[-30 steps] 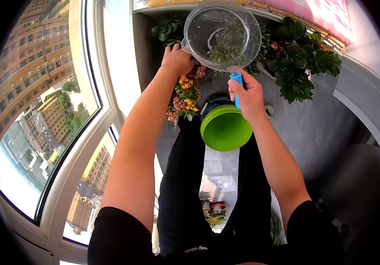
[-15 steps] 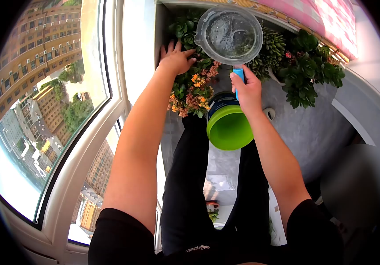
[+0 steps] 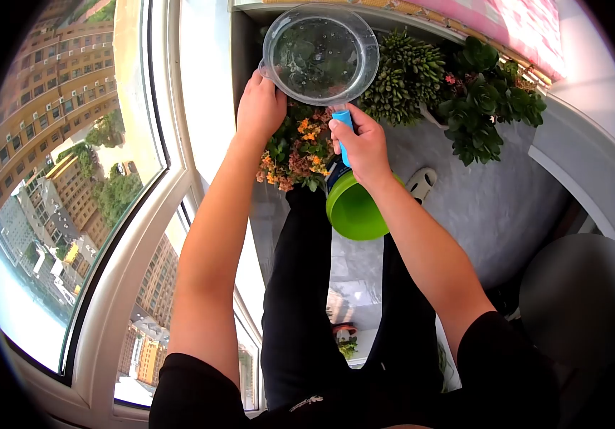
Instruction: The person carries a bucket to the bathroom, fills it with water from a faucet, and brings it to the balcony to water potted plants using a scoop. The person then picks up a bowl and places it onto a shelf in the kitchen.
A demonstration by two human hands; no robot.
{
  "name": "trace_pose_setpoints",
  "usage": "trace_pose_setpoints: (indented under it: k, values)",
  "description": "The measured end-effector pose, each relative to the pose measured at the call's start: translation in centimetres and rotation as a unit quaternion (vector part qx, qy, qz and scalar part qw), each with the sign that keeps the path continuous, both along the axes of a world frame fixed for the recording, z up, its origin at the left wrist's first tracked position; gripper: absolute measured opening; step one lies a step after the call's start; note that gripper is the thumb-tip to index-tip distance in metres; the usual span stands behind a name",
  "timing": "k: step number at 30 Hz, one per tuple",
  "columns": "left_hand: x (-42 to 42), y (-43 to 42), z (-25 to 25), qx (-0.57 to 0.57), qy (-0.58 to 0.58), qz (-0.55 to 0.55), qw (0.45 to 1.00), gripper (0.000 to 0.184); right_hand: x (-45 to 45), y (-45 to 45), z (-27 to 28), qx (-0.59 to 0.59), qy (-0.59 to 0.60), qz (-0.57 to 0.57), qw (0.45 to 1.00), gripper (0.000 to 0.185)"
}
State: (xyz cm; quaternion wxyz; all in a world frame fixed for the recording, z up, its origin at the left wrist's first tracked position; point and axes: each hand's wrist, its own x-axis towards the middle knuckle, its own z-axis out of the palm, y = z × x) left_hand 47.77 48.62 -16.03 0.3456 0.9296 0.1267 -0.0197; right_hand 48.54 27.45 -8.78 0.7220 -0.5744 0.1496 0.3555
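Note:
My right hand [image 3: 362, 143] is closed around the blue handle of a clear plastic water ladle [image 3: 319, 53]. The ladle is over the potted plants, with droplets or bubbles showing in its bowl. Beside its spout, my left hand [image 3: 261, 107] reaches down toward the leaves at the window-side corner; its fingertips are hidden, and whether they grip a leaf or the ladle's edge cannot be made out. Below both hands is a plant with orange and pinkish flowers [image 3: 296, 157]. A green bucket [image 3: 357, 211] stands under my right forearm, its inside bright green.
Dense succulents [image 3: 404, 68] and a broad-leaved plant [image 3: 482, 107] line the far wall. A window [image 3: 171, 193] runs along the left. One light clog [image 3: 422, 184] shows on the grey floor [image 3: 493, 207]. A dark round stool seat [image 3: 583, 300] stands at right.
The ladle and my right hand have moved left over the plants. My left hand, earlier spread on the leaves, now has its fingers drawn in near the spout. More of the clog shows.

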Motion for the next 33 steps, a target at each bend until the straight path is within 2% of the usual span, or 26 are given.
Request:
trace_pose_setpoints:
  k: [1, 3, 6, 7, 8, 10, 12, 15, 16, 21, 22, 24, 27, 30, 33]
  values:
    - [1.7, 0.6, -0.2, 0.040, -0.041, -0.061, 0.996, 0.034, 0.2, 0.0, 0.6, -0.030, -0.015, -0.020, 0.999, 0.035]
    - [5.6, 0.8, -0.5, 0.086, -0.054, -0.102, 0.990, 0.035, 0.6, -0.5, 0.6, -0.074, -0.052, -0.040, 0.995, 0.038]
    - [10.5, 2.1, -4.0, 0.216, -0.133, -0.181, 0.950, 0.044, 1.6, -0.9, 1.6, -0.071, -0.056, -0.058, 0.994, 0.036]
    - [11.8, 2.5, -4.6, 0.248, -0.065, -0.211, 0.943, 0.054, 1.7, -1.1, 1.5, -0.068, -0.054, -0.052, 0.995, 0.037]
    - [12.7, 2.3, -4.9, 0.247, -0.066, -0.212, 0.943, 0.054, 1.6, -1.3, 1.6, -0.069, -0.054, -0.052, 0.995, 0.037]
    - [14.0, 1.6, -5.5, 0.213, 0.172, -0.227, 0.935, 0.056, 1.6, -1.5, 1.8, -0.084, -0.028, -0.065, 0.994, 0.037]
    - [13.5, 1.3, -5.9, 0.198, 0.210, -0.204, 0.936, 0.057, 1.7, -2.4, 1.2, -0.099, -0.038, -0.062, 0.992, 0.037]
    - [10.9, 0.0, -4.7, 0.238, 0.264, -0.223, 0.908, 0.055, 1.5, -3.0, 0.6, -0.115, -0.043, -0.069, 0.990, 0.036]
    - [9.4, -0.3, -4.5, 0.241, 0.248, -0.238, 0.908, 0.050, 1.6, -3.0, 0.4, -0.116, -0.040, -0.075, 0.990, 0.036]
    - [3.0, -0.7, -5.5, 0.196, 0.182, -0.180, 0.947, 0.031, 0.8, -2.2, -1.0, -0.133, -0.053, -0.027, 0.989, 0.036]
    - [2.3, -0.8, -5.6, 0.196, 0.183, -0.176, 0.947, 0.031, 0.6, -1.9, -1.2, -0.123, -0.039, -0.031, 0.991, 0.036]
    - [0.9, -1.0, -5.7, 0.180, 0.156, -0.165, 0.957, 0.046, 0.7, -1.1, -1.6, -0.132, -0.046, -0.023, 0.990, 0.036]
    - [0.0, -1.1, -6.2, 0.174, 0.162, -0.147, 0.960, 0.046, 1.0, 0.2, -2.9, -0.146, -0.069, -0.002, 0.987, 0.036]
    - [-0.4, -1.3, -6.5, 0.172, 0.148, -0.135, 0.964, 0.044, 1.0, 1.1, -4.8, -0.112, -0.050, -0.025, 0.992, 0.036]
    - [-0.6, -1.3, -6.6, 0.174, 0.151, -0.128, 0.965, 0.038, 1.0, 1.8, -5.8, -0.139, -0.066, -0.024, 0.988, 0.036]
